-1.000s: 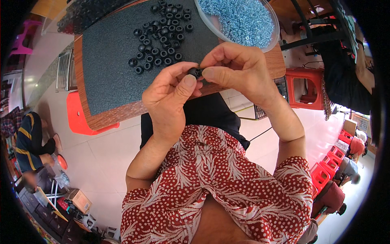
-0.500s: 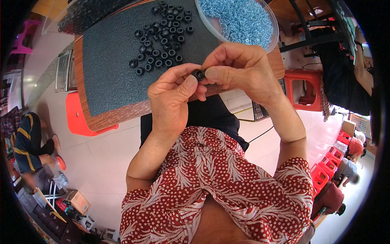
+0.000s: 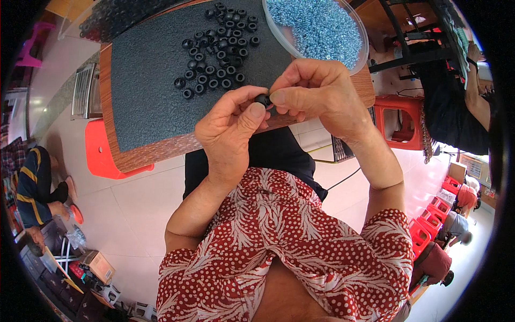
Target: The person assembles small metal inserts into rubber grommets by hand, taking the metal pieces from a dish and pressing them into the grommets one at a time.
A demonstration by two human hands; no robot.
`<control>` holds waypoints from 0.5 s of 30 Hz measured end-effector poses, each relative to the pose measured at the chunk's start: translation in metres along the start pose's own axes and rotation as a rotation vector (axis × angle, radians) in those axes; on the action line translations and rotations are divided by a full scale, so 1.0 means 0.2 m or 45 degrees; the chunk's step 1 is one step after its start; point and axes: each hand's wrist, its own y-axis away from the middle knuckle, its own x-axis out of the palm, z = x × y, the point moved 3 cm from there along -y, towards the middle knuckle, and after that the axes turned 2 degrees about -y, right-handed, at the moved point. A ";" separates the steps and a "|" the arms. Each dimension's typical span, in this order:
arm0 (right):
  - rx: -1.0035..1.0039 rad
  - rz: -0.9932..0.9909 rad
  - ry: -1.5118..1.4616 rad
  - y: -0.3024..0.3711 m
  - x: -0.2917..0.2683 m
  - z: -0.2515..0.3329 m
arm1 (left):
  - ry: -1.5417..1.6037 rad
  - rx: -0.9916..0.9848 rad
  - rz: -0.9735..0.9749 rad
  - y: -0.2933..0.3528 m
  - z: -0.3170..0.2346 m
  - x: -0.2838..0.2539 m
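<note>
A single black cap is up in the air, just off the near edge of the dark textured mat, held between both hands. The left hand has its grip pinching the cap between thumb and forefinger. The right hand has its grip closed at the cap's right end, thumb and forefinger brought together there; whether a smaller part is also caught between those fingertips is hidden.

As for how far things stand, this one cap looks to be mid-handling, since both grips are on it and neither has let go. On the far half of the mat lies a loose group of black hollow caps, many showing a round opening, others turned on their sides. They are spread in no strict rows, some touching, some slightly apart. The view does not show whether these are finished or waiting, so the count done cannot be told.

Stock appears ample: beyond the mat's far right corner, a clear round tub holds a broad layer of small translucent blue pieces, and at the mat's far left, a clear bin holds many more dark pieces. Under the mat, the wood-grain desk shows as a brown border along its left and near sides.
</note>
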 end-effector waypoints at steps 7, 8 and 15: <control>0.003 -0.013 -0.289 0.03 0.07 -0.04 | -0.113 0.047 -0.008 0.01 0.05 -0.01; -0.037 -0.032 -0.301 0.03 0.07 -0.04 | -0.058 0.026 -0.013 0.01 0.05 -0.01; -0.296 -0.185 0.117 0.02 0.08 -0.06 | -0.303 0.089 -0.058 0.01 0.04 -0.01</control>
